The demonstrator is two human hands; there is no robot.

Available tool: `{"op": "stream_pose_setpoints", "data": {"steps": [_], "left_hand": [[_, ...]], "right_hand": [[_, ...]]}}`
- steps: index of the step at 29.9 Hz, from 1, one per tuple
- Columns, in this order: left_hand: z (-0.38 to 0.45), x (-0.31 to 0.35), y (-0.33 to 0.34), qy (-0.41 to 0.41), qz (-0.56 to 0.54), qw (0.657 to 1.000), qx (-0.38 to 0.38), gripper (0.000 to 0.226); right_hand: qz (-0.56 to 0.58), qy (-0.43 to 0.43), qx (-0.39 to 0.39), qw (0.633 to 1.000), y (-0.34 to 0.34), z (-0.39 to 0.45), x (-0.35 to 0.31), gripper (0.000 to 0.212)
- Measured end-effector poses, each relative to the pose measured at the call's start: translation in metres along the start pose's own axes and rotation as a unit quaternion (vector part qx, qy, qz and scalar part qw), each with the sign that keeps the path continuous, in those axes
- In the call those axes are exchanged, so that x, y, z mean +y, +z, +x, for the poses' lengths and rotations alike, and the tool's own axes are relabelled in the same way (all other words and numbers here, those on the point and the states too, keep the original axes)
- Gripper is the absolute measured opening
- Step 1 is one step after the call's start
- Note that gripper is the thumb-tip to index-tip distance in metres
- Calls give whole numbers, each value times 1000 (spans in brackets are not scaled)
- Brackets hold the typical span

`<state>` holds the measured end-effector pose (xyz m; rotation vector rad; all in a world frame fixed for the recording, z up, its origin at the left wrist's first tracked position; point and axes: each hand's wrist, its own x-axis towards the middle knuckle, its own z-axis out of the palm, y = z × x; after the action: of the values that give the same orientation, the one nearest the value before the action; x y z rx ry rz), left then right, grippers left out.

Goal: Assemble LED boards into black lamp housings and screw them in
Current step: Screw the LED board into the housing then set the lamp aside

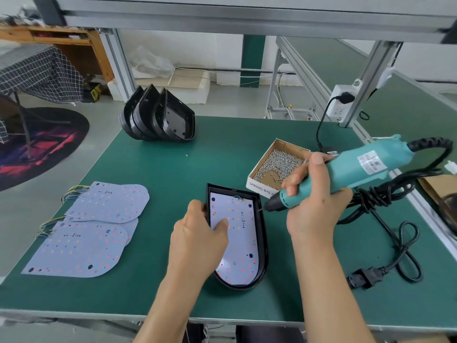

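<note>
A black lamp housing [263,233] lies flat on the green table with a pale LED board [241,246] seated inside it. My left hand [197,236] grips the housing's left wall, thumb pressing on the board. My right hand [311,201] is shut on a teal electric screwdriver [346,169], whose black tip points left at the housing's upper right edge. Several loose LED boards [99,224] with coloured wires lie at the left. A stack of empty black housings [160,115] stands on edge at the back.
An open cardboard box of small screws [277,164] sits just behind the housing, to the right. The screwdriver's black cable and plug [385,243] are coiled on the table's right side. A wall socket [342,101] hangs on the aluminium frame post.
</note>
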<state>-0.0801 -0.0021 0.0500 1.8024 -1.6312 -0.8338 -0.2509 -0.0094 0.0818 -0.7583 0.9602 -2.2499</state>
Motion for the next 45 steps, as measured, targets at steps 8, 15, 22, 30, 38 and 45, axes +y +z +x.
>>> {"op": "stream_pose_setpoints", "data": {"steps": [8,15,22,30,38,45], "left_hand": [[-24,-8,-24,54,-171,979,94,21],[-41,8,-28,128,-207,963,118,22],[-46,8,-30,142,-198,960,138,24],[-61,14,-24,200,-133,960,145,28],[-66,17,-25,192,-155,955,166,25],[-69,18,-26,171,-170,957,163,28]], "right_hand": [[-60,186,28,980,-25,13,-26,16],[-167,185,-86,965,-19,-23,-13,13],[-210,154,-120,958,-17,-34,-21,33],[-273,101,-95,952,-20,-37,-28,20],[-264,105,-112,952,-21,-38,-29,27],[-197,187,-101,957,-28,-39,-27,26]]}}
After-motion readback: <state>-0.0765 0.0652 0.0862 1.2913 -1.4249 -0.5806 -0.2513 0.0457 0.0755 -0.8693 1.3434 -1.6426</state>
